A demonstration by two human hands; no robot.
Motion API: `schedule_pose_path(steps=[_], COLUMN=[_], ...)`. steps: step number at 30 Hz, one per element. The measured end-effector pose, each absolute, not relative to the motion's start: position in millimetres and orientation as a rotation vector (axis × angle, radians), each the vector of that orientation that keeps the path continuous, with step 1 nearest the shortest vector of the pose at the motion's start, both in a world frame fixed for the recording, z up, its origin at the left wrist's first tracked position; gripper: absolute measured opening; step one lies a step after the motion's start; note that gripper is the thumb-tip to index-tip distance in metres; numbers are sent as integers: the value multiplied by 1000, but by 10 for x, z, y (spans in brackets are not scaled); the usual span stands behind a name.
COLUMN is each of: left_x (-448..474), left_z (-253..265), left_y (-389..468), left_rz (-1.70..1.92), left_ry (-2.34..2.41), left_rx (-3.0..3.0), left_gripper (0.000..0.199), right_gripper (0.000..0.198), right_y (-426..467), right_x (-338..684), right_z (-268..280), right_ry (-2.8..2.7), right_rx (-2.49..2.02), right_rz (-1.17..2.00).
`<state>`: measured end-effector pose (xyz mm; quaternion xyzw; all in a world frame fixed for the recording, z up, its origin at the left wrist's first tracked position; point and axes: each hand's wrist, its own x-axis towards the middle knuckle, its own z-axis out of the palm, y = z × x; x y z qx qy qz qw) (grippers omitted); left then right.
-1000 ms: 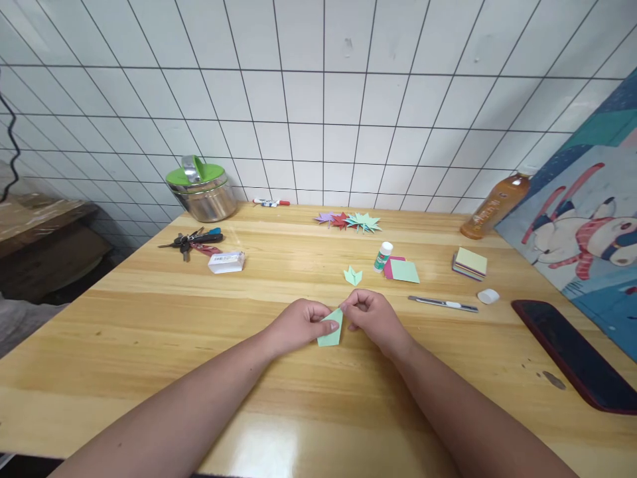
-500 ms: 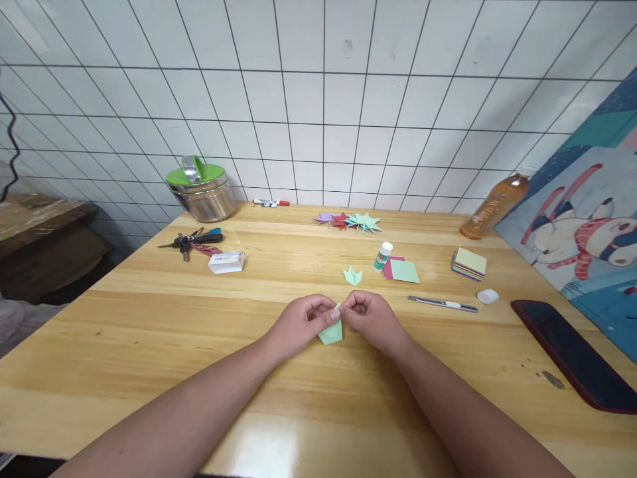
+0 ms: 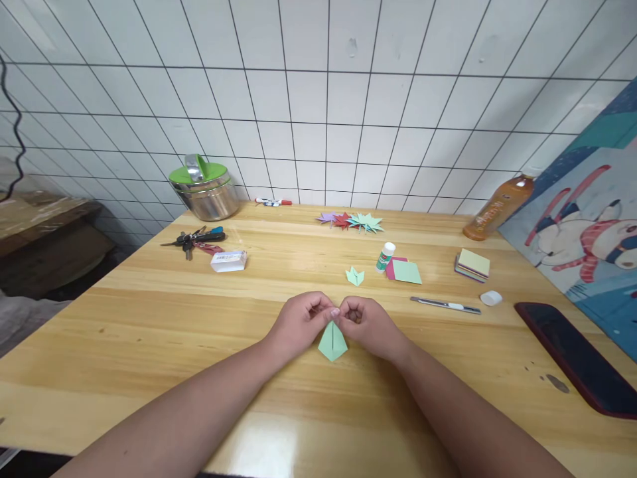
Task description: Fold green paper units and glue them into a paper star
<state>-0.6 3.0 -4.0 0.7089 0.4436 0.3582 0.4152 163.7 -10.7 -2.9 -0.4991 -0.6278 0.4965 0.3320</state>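
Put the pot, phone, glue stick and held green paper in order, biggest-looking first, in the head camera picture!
1. Phone; nearness may help
2. Pot
3. Green paper, partly covered by fingers
4. Glue stick

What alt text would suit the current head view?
The left hand and right hand pinch the tip of a kite-shaped folded green paper over a wooden table. Farther off are a small green folded piece and an upright glue stick; a utility knife lies to the right.
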Motion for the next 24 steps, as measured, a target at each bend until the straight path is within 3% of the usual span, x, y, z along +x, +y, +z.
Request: schedule_pose_path(steps=[15, 24], left_x=[-63, -95], left_z=[-51, -8], left_y=[174, 156], left_rz=[1135, 953], left_ry=[1220, 954], left_rx=[1457, 1299], left_gripper=[26, 39], right_gripper=[10, 11], right_y=[-81, -56], right_x=[1667, 1703], right_z=[-56, -43], right_ry=[-1658, -1551], right_rx=[-1366, -1315], right_rz=[1273, 1236])
